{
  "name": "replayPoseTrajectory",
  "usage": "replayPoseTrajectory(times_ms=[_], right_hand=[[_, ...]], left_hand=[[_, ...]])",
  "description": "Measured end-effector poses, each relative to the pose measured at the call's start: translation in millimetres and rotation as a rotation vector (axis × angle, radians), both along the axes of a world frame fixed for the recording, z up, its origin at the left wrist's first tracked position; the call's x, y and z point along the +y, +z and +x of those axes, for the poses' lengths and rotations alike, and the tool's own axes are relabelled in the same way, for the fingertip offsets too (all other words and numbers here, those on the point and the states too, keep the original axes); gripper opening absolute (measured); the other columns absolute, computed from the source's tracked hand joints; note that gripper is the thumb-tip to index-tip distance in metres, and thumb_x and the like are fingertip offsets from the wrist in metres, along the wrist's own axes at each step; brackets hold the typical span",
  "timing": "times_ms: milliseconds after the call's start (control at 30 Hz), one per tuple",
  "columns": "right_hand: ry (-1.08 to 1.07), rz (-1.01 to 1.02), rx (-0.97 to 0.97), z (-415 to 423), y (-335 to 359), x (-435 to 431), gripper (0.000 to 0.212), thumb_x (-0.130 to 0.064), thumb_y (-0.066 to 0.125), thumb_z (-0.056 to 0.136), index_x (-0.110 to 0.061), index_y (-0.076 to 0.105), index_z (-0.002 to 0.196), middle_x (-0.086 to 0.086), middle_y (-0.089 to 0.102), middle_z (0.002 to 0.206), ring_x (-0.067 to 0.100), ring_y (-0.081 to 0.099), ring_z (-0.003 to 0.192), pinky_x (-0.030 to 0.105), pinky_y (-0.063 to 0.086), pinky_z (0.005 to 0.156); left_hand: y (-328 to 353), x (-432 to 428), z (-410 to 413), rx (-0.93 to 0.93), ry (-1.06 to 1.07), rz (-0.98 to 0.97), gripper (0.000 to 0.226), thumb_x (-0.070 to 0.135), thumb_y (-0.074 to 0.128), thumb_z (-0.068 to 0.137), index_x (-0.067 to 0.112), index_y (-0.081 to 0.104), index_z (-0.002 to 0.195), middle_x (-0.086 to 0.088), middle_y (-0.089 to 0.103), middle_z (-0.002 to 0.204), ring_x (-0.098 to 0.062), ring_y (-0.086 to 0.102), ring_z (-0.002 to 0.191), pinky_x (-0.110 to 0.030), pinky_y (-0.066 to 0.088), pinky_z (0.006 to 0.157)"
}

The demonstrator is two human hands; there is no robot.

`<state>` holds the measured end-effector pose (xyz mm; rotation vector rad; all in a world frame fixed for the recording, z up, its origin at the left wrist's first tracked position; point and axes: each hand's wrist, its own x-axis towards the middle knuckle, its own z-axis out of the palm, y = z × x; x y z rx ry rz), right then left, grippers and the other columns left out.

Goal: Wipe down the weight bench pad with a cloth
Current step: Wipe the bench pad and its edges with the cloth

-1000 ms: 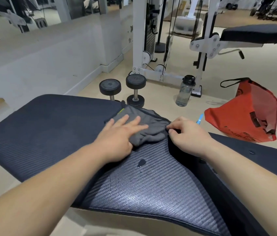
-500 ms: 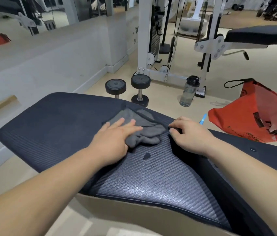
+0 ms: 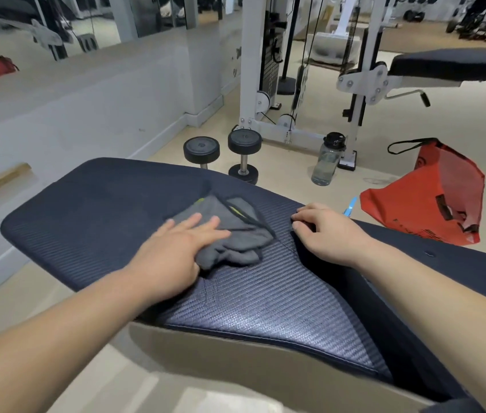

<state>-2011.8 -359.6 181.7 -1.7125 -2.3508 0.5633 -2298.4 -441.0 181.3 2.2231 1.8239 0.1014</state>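
The dark navy ribbed bench pad [image 3: 92, 216] spans the view in front of me. A crumpled grey cloth [image 3: 235, 234] with a yellow-green tag lies on its middle. My left hand [image 3: 176, 251] presses flat on the cloth's left part, fingers straight. My right hand [image 3: 328, 234] sits just right of the cloth, its fingers curled and pinching the edge of the pad at a fold or seam. The near part of the pad shines under the light.
Two black dumbbells [image 3: 243, 156] and a clear water bottle [image 3: 326, 160] stand on the floor beyond the pad. A red bag [image 3: 432, 201] lies at the right. A white cable machine [image 3: 268, 84] and another padded seat [image 3: 447, 65] stand farther back. A mirrored wall runs along the left.
My left hand has slid the cloth toward me and slightly left, over the dark wet spot, which no longer shows. My right hand has kept its grip on the pad's edge.
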Motion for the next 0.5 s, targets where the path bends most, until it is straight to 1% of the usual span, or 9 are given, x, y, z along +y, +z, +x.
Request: replayPoseTrajectory(times_ms=[67,100,133,200,267,300,333,400,500], right_hand=[[0.002,-0.004,-0.004,-0.6,0.6,-1.8,0.039,-0.035,0.049,0.104,-0.018,0.067,0.133,-0.006,0.058,0.140,0.018,0.058,0.126,0.030,0.043,0.105],[0.001,0.000,-0.005,-1.0,1.0,-2.0,0.038,-0.035,0.050,0.103,-0.018,0.067,0.133,-0.006,0.058,0.140,0.018,0.058,0.126,0.031,0.044,0.105],[-0.005,0.005,-0.006,-1.6,1.1,-1.9,0.038,-0.035,0.050,0.103,-0.018,0.068,0.131,-0.005,0.059,0.138,0.019,0.059,0.125,0.032,0.045,0.105],[-0.026,0.022,-0.013,-3.8,1.6,-1.2,0.035,-0.037,0.051,0.102,-0.020,0.070,0.126,-0.005,0.061,0.133,0.020,0.060,0.122,0.035,0.048,0.101],[-0.065,0.035,-0.028,-7.4,2.7,-0.6,0.032,-0.037,0.051,0.101,-0.022,0.073,0.118,-0.004,0.062,0.127,0.023,0.061,0.117,0.036,0.049,0.095],[-0.085,0.043,-0.034,-9.5,2.5,0.0,0.030,-0.037,0.051,0.101,-0.022,0.073,0.114,-0.004,0.062,0.123,0.024,0.061,0.114,0.037,0.049,0.092],[-0.097,0.052,-0.039,-11.9,2.1,0.6,0.029,-0.037,0.050,0.101,-0.022,0.073,0.111,-0.003,0.062,0.121,0.025,0.061,0.112,0.037,0.049,0.091],[-0.105,0.059,-0.046,-15.7,1.3,1.3,0.028,-0.037,0.050,0.101,-0.021,0.073,0.106,-0.003,0.061,0.117,0.025,0.060,0.110,0.039,0.050,0.090],[-0.100,0.063,-0.009,-13.2,0.4,2.5,0.027,-0.036,0.050,0.101,-0.022,0.073,0.104,-0.005,0.062,0.116,0.023,0.061,0.109,0.042,0.052,0.093]], left_hand=[[2.2,-4.3,-7.8,0.028,0.160,-0.006,0.086,0.005,0.044,0.083,0.049,0.024,0.153,0.017,0.014,0.168,-0.015,0.008,0.157,-0.051,0.011,0.126],[4.8,-10.8,-2.6,0.038,0.197,-0.024,0.084,0.008,0.044,0.085,0.048,0.021,0.154,0.015,0.012,0.168,-0.019,0.007,0.157,-0.054,0.012,0.125],[7.0,-19.7,7.1,0.049,0.185,-0.046,0.083,0.010,0.044,0.085,0.048,0.019,0.155,0.015,0.010,0.169,-0.022,0.006,0.157,-0.055,0.012,0.124],[9.3,-39.9,30.0,0.030,0.035,-0.075,0.088,0.008,0.044,0.082,0.051,0.017,0.154,0.019,0.006,0.168,-0.021,-0.001,0.157,-0.052,0.007,0.125],[9.0,-49.6,39.8,-0.041,-0.173,-0.108,0.095,0.002,0.043,0.077,0.055,0.020,0.152,0.027,0.004,0.166,-0.011,-0.009,0.156,-0.046,-0.002,0.126],[8.6,-45.6,35.6,-0.067,-0.235,-0.120,0.096,-0.001,0.041,0.075,0.057,0.023,0.150,0.030,0.004,0.164,-0.004,-0.011,0.155,-0.043,-0.004,0.126],[6.8,-36.5,27.0,-0.077,-0.248,-0.115,0.097,-0.002,0.040,0.074,0.057,0.026,0.149,0.033,0.006,0.163,0.001,-0.009,0.153,-0.041,-0.003,0.127],[4.0,-18.2,6.9,-0.059,-0.145,-0.067,0.095,-0.003,0.040,0.075,0.057,0.029,0.148,0.032,0.011,0.163,0.004,-0.002,0.153,-0.040,0.002,0.127],[3.2,-9.0,-2.2,0.013,0.102,-0.009,0.087,0.004,0.043,0.086,0.052,0.018,0.153,0.019,0.009,0.168,-0.011,0.002,0.157,-0.048,0.006,0.127]])
